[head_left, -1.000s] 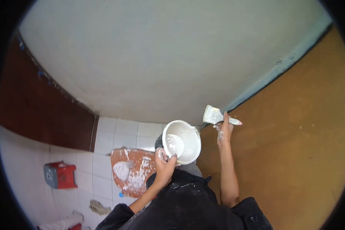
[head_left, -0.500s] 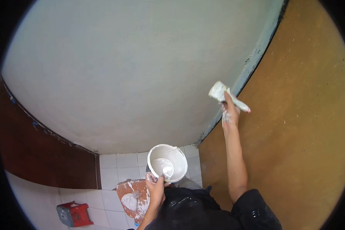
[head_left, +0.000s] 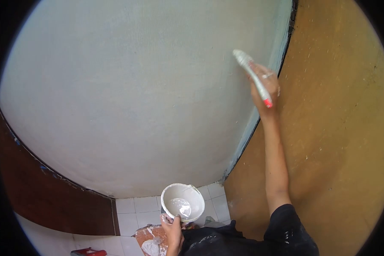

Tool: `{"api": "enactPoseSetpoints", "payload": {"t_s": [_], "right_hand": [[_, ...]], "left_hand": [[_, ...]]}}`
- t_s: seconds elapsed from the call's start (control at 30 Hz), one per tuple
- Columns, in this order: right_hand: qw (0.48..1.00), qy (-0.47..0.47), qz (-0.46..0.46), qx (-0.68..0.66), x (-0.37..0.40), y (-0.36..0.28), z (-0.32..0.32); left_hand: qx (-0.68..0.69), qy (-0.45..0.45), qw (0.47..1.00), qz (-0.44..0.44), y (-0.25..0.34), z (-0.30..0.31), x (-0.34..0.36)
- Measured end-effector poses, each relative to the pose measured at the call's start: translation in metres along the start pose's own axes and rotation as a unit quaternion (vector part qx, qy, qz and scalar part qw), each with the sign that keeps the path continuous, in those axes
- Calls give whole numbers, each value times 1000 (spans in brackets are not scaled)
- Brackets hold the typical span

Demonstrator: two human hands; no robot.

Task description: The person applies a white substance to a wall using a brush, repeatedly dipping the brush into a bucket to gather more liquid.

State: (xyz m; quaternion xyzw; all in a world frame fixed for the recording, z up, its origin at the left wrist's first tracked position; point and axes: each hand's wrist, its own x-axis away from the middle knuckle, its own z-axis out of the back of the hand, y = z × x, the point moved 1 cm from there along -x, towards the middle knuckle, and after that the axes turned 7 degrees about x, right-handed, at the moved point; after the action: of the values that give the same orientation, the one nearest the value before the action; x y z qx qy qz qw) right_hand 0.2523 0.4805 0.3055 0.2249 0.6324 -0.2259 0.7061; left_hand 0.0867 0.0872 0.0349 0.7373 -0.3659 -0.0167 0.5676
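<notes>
In my right hand (head_left: 266,87) is a paintbrush (head_left: 254,76) with a white, paint-smeared handle and a red end. Its bristles point up and left, close over the pale wall (head_left: 149,94). The arm is stretched upward along the wall's right edge, and white paint marks the fingers. My left hand (head_left: 173,230) grips the near rim of a white bucket (head_left: 196,196), thumb on the inside. White paint lies in the bottom of the bucket, which tilts toward me in front of my dark shirt.
A brown-yellow surface (head_left: 328,141) fills the right side, meeting the wall at a dark-edged strip. A dark brown panel (head_left: 51,187) stands at left. Below are white floor tiles (head_left: 147,205), a paint-spattered reddish-brown board (head_left: 144,236) and a red stool (head_left: 89,251).
My right hand has moved up with the paintbrush and turned it, so its bristles now sit higher against the wall. The view has tilted upward; the bucket stays in my left hand.
</notes>
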Motion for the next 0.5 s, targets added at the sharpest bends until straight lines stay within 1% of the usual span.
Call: {"api": "enactPoseSetpoints", "payload": {"t_s": [0.03,0.1,0.17,0.23,0.33,0.37,0.43,0.5], "right_hand": [[999,-18,40,15,8,1,-5],[994,-99,42,34,43,-4,-17],[992,-125,14,9,87,-26,-17],[983,-183,-32,-7,128,-41,-15],[956,-286,-53,-48,133,-46,-3],[952,-294,-55,-63,123,-40,-2],[975,-218,5,-43,81,-26,-4],[989,-143,15,-24,13,-29,6]], "left_hand": [[4,0,1000,-1,1,-2,0],[10,5,1000,5,-1,-4,-2],[16,17,1000,14,-6,8,5],[13,13,1000,25,-5,8,4],[22,12,999,27,-5,7,2],[27,12,999,26,-6,7,2],[30,3,999,21,-12,10,-2],[28,4,999,19,-11,11,-1]]}}
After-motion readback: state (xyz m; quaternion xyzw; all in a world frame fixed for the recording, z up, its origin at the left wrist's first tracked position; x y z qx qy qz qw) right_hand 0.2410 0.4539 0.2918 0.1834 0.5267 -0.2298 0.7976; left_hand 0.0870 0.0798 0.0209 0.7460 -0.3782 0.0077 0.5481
